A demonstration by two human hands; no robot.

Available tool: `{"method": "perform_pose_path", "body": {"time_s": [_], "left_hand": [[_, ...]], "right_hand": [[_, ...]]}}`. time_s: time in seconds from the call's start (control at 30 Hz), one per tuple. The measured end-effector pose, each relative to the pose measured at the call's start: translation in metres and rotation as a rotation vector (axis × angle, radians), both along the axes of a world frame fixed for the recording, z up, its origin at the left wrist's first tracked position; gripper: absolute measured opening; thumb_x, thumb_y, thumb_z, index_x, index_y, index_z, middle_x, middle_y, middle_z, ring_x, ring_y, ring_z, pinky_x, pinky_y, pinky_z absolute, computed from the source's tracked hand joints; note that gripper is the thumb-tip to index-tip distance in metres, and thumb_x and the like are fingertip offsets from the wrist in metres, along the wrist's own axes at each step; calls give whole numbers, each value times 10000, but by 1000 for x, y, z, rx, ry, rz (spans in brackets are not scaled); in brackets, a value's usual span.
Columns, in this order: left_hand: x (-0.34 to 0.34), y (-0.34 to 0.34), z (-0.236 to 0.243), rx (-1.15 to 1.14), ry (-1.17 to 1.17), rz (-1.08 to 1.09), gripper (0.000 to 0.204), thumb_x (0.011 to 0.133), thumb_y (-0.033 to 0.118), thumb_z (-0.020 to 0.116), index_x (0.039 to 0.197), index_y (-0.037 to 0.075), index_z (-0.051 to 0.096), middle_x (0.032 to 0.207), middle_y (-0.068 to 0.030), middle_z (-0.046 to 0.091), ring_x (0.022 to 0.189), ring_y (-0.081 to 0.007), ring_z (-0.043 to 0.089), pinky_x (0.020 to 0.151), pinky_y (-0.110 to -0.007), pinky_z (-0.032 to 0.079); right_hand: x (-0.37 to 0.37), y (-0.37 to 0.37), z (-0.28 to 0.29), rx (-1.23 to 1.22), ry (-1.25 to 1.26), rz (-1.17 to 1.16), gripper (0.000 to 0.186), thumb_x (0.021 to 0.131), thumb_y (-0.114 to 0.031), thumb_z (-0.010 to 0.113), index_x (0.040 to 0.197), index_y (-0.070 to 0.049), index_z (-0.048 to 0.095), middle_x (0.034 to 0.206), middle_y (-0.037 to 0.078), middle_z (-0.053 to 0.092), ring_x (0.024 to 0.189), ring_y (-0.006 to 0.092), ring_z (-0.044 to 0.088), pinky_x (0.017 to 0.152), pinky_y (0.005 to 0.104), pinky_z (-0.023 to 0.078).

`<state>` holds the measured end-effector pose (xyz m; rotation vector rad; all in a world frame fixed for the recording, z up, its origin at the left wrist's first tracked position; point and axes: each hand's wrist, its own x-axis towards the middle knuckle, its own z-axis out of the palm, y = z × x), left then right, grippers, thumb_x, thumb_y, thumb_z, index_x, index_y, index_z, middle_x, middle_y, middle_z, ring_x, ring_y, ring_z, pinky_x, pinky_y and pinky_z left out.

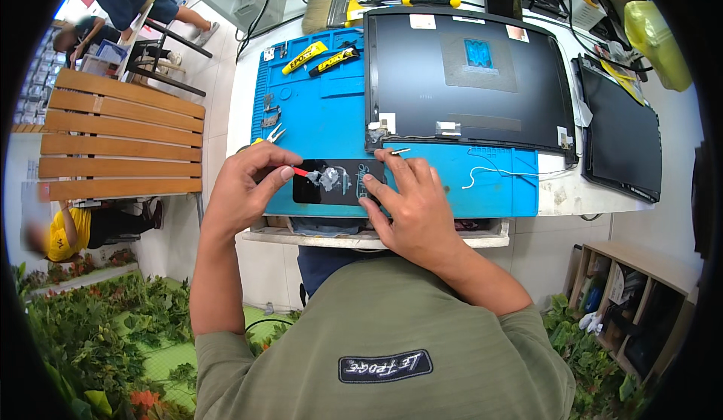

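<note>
My left hand [242,185] pinches a thin red-handled tool [300,171] between thumb and fingers, its tip pointing right onto a small black circuit board [339,184]. The board lies flat on the blue work mat [324,119], directly between my two hands, at the mat's near edge. A grey, crumpled patch sits on the board just past the tool tip.

My right hand [410,198] rests on the board's right end, fingers partly spread and pressing down, index finger stretched forward toward the near edge of a large black laptop lid [467,77].

That lid lies flat just beyond my right hand, covering the far right part of the mat. A thin white wire [497,171] curls on the mat to the right of my right hand.

Beyond my left hand: small metal tweezers [274,134], then two yellow glue tubes [320,58] farther out. A wide paintbrush [331,12] lies past the mat's far edge.

Well right of my right hand, a second black panel [621,141] rests on the white table [561,190].
</note>
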<state>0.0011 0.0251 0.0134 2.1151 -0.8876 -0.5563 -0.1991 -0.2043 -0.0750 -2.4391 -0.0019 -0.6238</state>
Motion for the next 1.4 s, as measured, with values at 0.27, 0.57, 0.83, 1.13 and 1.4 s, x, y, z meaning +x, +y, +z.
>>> {"method": "perform_pose_path", "body": {"time_s": [0.27,0.57,0.83,1.13,1.4], "left_hand": [[-3,5,-14,-136,411,141,169,1082,84,815,1177,-53,841,1000,-89,822,886,-147,774,811,-302,628],[1,24,-7,-288,523,222,191,1038,46,858,1203,-50,848,964,-121,828,843,-171,784,761,-323,642],[-3,19,-33,-276,524,207,201,1009,28,871,1184,-68,853,1006,-130,838,872,-167,772,783,-317,636],[5,13,-27,-309,511,222,197,978,29,885,1150,-58,845,1043,-143,814,865,-205,779,777,-349,637],[17,-35,-15,-391,530,86,211,1008,68,885,1182,-49,859,1012,-116,837,866,-166,779,798,-317,651]], "right_hand": [[0,-3,3,12,26,-10,376,922,-157,923,1267,-42,828,1521,199,678,1228,384,630,1026,502,526],[-2,-2,0,3,1,-2,389,934,-156,908,1290,-24,822,1550,184,649,1246,379,612,1028,500,525],[1,-2,3,-16,-24,12,366,951,-178,884,1263,1,816,1534,214,667,1232,377,618,966,488,514],[1,-3,-1,-26,-40,-5,352,958,-206,872,1254,-22,823,1520,211,677,1234,378,626,940,489,513],[-1,-3,2,-15,-6,7,367,949,-188,890,1267,-15,832,1521,205,675,1241,371,623,973,482,517]]}}
